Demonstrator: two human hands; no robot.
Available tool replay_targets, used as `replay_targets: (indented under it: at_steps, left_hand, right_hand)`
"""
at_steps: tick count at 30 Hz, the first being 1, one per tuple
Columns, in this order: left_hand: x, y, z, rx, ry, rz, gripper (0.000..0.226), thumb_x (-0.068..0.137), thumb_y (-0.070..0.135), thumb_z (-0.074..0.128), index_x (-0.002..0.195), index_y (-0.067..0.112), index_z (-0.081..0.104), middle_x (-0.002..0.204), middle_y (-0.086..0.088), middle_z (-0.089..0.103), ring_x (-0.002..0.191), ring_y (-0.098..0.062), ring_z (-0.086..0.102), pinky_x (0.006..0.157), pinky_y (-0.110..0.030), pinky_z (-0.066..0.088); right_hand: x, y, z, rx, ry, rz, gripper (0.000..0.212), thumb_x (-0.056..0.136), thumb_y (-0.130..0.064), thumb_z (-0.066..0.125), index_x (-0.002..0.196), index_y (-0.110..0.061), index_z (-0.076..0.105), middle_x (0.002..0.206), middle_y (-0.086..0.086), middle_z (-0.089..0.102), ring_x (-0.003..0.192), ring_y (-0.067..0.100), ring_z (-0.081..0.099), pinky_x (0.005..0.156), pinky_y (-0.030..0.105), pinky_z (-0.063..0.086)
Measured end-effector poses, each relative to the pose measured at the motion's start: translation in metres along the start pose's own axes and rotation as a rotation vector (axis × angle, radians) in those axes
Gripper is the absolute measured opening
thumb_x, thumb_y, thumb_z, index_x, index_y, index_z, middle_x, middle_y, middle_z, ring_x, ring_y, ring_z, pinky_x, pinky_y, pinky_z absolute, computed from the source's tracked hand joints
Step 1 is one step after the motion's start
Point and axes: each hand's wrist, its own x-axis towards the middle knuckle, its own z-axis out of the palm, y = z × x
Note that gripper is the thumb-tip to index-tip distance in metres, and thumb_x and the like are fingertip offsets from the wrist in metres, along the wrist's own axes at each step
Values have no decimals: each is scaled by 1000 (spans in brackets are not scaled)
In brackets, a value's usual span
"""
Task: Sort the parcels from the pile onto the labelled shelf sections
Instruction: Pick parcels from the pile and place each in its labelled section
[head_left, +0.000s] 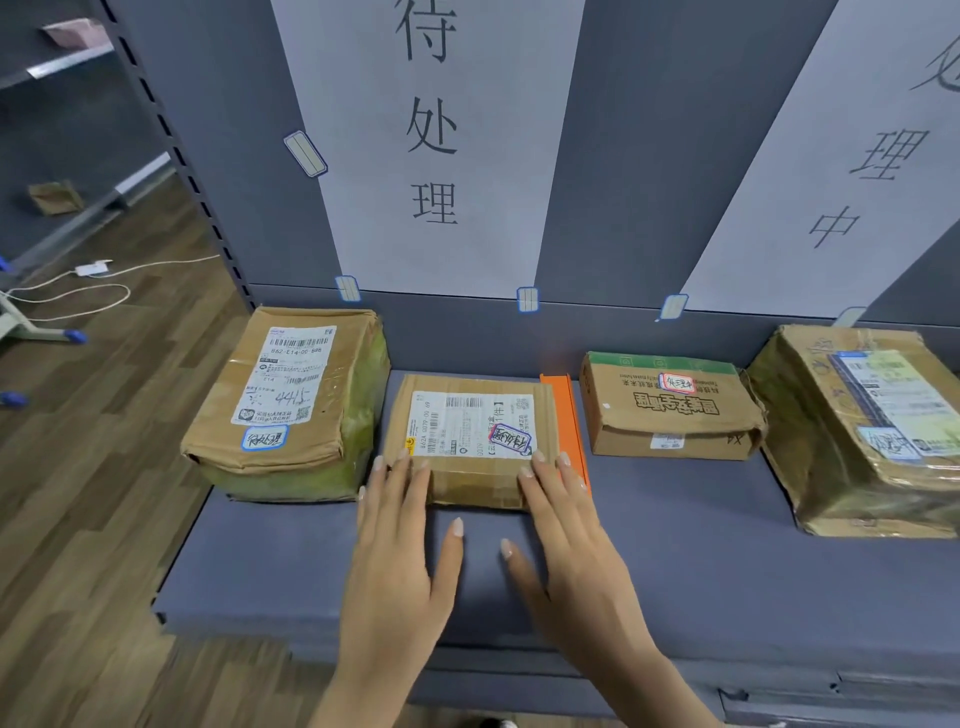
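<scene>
A small flat cardboard parcel (470, 439) with a white shipping label lies on the grey shelf (701, 561), under the paper sign 待处理 (431, 135). My left hand (400, 540) has straight fingers touching the parcel's front left edge. My right hand (566, 540) also lies flat, its fingertips on the parcel's front right corner. Neither hand curls round it. An orange divider (566, 421) stands right beside the parcel.
A larger parcel with green tape (291, 405) sits left of the small one. Right of the divider are a green-topped box (670, 408) and a big taped parcel (862, 426), under a second paper sign (857, 171). White cables (78, 296) lie on the wooden floor at left.
</scene>
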Motion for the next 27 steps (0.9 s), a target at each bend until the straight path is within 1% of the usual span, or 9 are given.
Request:
replay_targets:
  at_steps: [2, 7, 9, 12, 14, 18, 21, 25, 27]
  left_hand:
    - [4, -7, -1, 106, -44, 102, 61, 97, 43, 40, 144, 5, 43, 153, -7, 39, 147, -24, 24, 117, -39, 19]
    - [8, -19, 0, 282, -92, 207, 62, 96, 42, 40, 142, 1, 46, 149, -14, 44, 143, -29, 31, 114, -42, 23]
    - [10, -20, 1, 316, -98, 221, 62, 96, 43, 39, 141, 0, 46, 149, -15, 44, 142, -30, 33, 114, -41, 22]
    - [14, -20, 3, 349, -117, 218, 64, 96, 44, 37, 141, -1, 45, 149, -16, 44, 142, -30, 33, 115, -39, 20]
    - [19, -20, 4, 358, -129, 201, 65, 96, 45, 36, 142, 0, 44, 149, -16, 43, 143, -28, 30, 115, -38, 20]
    - [29, -21, 8, 350, -146, 188, 68, 96, 48, 35, 145, 1, 40, 152, -14, 38, 145, -26, 22, 115, -37, 17]
    - [39, -23, 11, 360, -163, 179, 69, 96, 50, 33, 145, 2, 39, 153, -14, 37, 146, -26, 22, 115, -38, 20]
    - [53, -28, 17, 385, -184, 168, 70, 97, 52, 28, 147, 3, 36, 156, -12, 33, 147, -26, 21, 119, -37, 16]
    - [58, -30, 19, 376, -190, 166, 70, 97, 52, 27, 148, 4, 35, 157, -12, 31, 148, -25, 18, 118, -40, 21]
  right_hand:
    - [1, 0, 1, -35, -10, -11, 64, 92, -43, 45, 147, -12, 34, 153, 5, 43, 152, 8, -1, 106, 47, 40]
    - [1, 0, 4, -126, -16, -74, 65, 91, -44, 45, 145, -10, 35, 151, 8, 45, 143, 24, 26, 105, 47, 41]
    - [2, 1, 7, -126, -9, -68, 65, 91, -44, 45, 145, -10, 35, 152, 8, 44, 146, 23, 22, 106, 46, 40]
    - [8, 5, 12, -150, -2, -49, 66, 91, -47, 44, 146, -12, 34, 153, 5, 42, 153, 13, -2, 113, 43, 31]
    - [13, 8, 15, -123, 2, -55, 66, 91, -46, 44, 146, -12, 33, 154, 6, 41, 152, 10, -8, 119, 38, 25]
    - [22, 10, 17, -120, -10, -54, 66, 91, -46, 43, 146, -11, 35, 155, 6, 39, 152, 18, 7, 109, 45, 41]
    - [31, 14, 20, -138, -9, -36, 66, 93, -47, 43, 148, -11, 37, 158, 3, 31, 152, 12, -6, 110, 46, 32]
    - [44, 18, 22, -130, -50, -34, 66, 94, -46, 42, 149, -10, 39, 159, 3, 25, 150, 18, 10, 113, 48, 25]
    - [50, 19, 23, -72, -86, -12, 67, 95, -47, 39, 152, -11, 35, 161, 1, 19, 150, 16, 5, 116, 45, 20]
